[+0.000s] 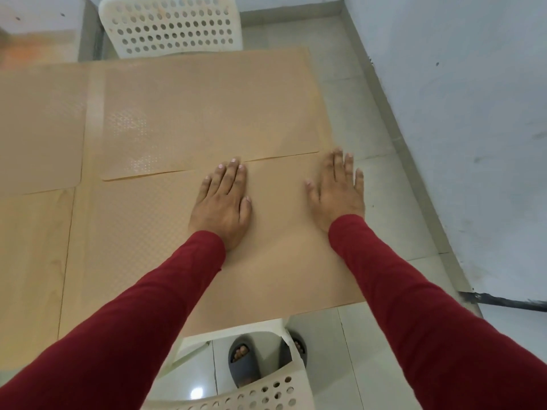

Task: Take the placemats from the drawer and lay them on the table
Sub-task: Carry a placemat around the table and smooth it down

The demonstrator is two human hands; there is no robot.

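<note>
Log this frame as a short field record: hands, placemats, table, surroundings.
left hand: flat, palm down, on the near placemat
right hand: flat, palm down, at the same mat's right edge
far placemat: lies beyond the near one, its near edge slightly lifted
left placemat: lies flat, partly out of frame
table: wood, bare strip at left
chairs: far chair and near chair, white with holes
drawer: not in view

I see three placemats on the table (pixel 66 232): the near placemat (pixel 142 232) under both flat hands, the far placemat (pixel 207 108) just behind it, the left placemat (pixel 38 128) beside that. One chair (pixel 174 25) stands beyond the table, another chair (pixel 251 392) before it.
</note>
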